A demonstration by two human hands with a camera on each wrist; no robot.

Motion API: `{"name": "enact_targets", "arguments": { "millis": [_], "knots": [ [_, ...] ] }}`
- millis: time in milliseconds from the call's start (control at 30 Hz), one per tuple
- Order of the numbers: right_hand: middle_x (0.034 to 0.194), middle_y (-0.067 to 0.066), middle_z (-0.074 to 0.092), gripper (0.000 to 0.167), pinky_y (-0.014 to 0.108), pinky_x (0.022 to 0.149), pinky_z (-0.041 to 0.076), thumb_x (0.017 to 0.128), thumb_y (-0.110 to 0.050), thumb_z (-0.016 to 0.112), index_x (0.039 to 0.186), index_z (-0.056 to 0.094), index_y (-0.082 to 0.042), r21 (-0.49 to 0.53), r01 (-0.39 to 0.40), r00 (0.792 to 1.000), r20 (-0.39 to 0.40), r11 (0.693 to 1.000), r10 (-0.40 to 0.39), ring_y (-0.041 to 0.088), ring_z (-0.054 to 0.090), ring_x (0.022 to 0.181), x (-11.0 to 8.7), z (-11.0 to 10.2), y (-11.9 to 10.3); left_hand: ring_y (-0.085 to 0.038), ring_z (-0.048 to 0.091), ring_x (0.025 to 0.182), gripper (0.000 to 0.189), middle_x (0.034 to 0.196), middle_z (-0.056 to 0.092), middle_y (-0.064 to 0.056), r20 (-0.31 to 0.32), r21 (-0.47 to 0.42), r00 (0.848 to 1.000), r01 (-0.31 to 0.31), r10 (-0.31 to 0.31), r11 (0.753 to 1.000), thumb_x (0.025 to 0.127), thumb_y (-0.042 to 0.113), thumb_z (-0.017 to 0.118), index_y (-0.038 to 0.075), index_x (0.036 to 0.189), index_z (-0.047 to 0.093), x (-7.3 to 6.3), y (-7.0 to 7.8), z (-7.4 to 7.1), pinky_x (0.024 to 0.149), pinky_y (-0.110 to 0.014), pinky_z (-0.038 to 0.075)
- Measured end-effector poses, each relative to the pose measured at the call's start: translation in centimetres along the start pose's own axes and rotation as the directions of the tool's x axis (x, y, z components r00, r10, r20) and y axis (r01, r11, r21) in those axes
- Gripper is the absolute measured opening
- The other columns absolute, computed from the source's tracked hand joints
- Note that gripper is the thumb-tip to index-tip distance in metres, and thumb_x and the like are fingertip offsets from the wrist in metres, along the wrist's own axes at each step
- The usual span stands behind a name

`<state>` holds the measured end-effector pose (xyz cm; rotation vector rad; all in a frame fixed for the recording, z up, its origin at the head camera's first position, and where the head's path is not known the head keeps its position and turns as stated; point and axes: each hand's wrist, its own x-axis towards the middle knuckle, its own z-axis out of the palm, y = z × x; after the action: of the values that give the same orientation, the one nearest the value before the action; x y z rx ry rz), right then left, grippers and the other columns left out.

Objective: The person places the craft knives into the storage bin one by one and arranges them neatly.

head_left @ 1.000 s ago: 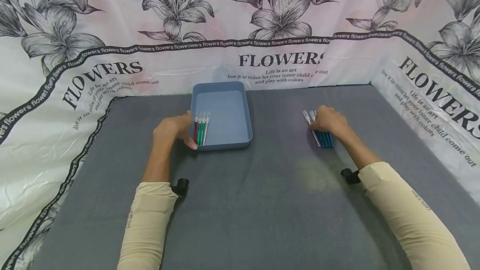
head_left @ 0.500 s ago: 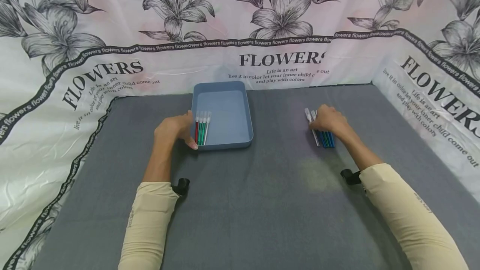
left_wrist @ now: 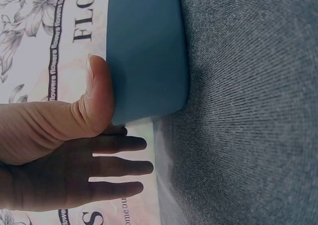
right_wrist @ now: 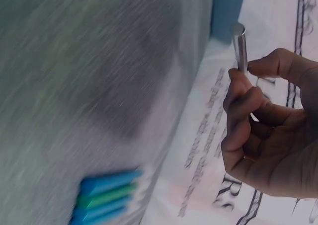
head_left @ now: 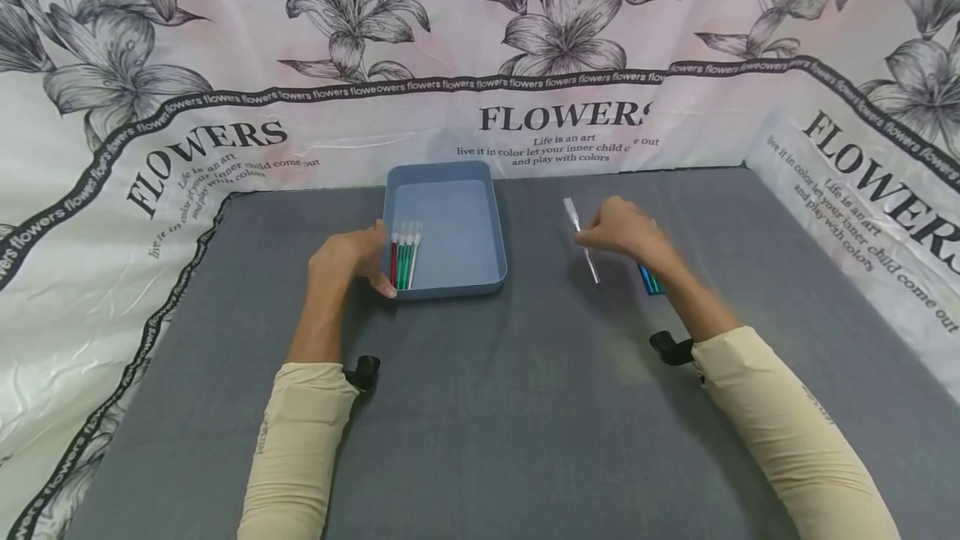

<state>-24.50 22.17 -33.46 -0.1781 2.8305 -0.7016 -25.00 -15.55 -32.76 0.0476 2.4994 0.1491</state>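
In the head view, a smooth blue-grey tray [head_left: 461, 232], rectangular with rounded corners, is set left of centre on the grey cloth-covered worktop [head_left: 487, 407]. Four slim pens [head_left: 405, 261] are laid parallel in its lower left corner, translucent caps toward the top. Right of centre, a silvery pen [head_left: 591, 263] is pinched by the right hand [head_left: 622, 227], its long axis slanted from cap at upper left to lower right.

In the left wrist view, the tray's matte wall is touched by the left hand's [left_wrist: 59, 160] thumb, three fingers being held straight and spread.

In the right wrist view, the silvery pen's blunt, shiny end is pointed upward in the frame; blue and green pens [right_wrist: 107, 197] are seen blurred at lower left.
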Motion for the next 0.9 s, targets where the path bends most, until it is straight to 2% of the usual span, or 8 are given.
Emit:
{"name": "enact_targets", "arguments": {
  "millis": [200,500,667,900],
  "knots": [
    [0.048,-0.012,0.023,0.051,0.022,0.05,0.017,0.09,-0.021,0.065,0.047,0.036,-0.021,0.055,0.099,0.995,0.027,0.994,-0.1,0.005,0.017,0.049,0.9,1.0,-2.8,-0.042,0.011,0.164,0.137,0.176,0.002,-0.022,0.004,0.011,1.0,-0.005,0.005,1.0,0.082,0.039,0.091,0.001,0.166,-0.01,0.1,0.2,0.0,0.128,-0.065,0.026],
    [0.046,-0.01,0.026,0.052,0.022,0.049,0.02,0.092,-0.017,0.061,0.046,0.039,-0.019,0.143,0.159,0.983,0.068,0.977,-0.17,0.006,0.018,0.047,3.0,3.4,-8.3,-0.044,0.013,0.163,0.135,0.176,0.003,-0.023,-0.007,0.043,1.0,-0.017,0.017,0.999,0.083,0.041,0.089,-0.001,0.166,-0.009,0.3,-0.2,-0.2,0.126,-0.066,0.029],
    [0.042,-0.01,0.034,0.05,0.024,0.049,0.021,0.091,-0.018,0.061,0.045,0.042,-0.019,0.123,0.157,0.982,0.088,0.98,-0.169,0.006,0.018,0.047,4.5,5.4,-11.2,-0.043,0.012,0.163,0.134,0.176,0.002,-0.022,-0.004,0.028,1.0,-0.012,0.012,1.0,0.084,0.039,0.089,-0.001,0.166,-0.009,0.3,-0.3,-0.3,0.127,-0.065,0.027],
    [0.044,-0.009,0.025,0.049,0.024,0.047,0.02,0.09,-0.014,0.063,0.046,0.041,-0.017,0.145,0.164,0.981,0.081,0.976,-0.176,0.007,0.017,0.046,6.2,8.2,-13.7,-0.043,0.016,0.163,0.137,0.177,0.004,-0.021,-0.001,0.001,1.0,0.007,-0.007,1.0,0.08,0.04,0.091,0.002,0.167,-0.008,0.2,-0.1,-0.3,0.125,-0.066,0.029]
  ]
}}
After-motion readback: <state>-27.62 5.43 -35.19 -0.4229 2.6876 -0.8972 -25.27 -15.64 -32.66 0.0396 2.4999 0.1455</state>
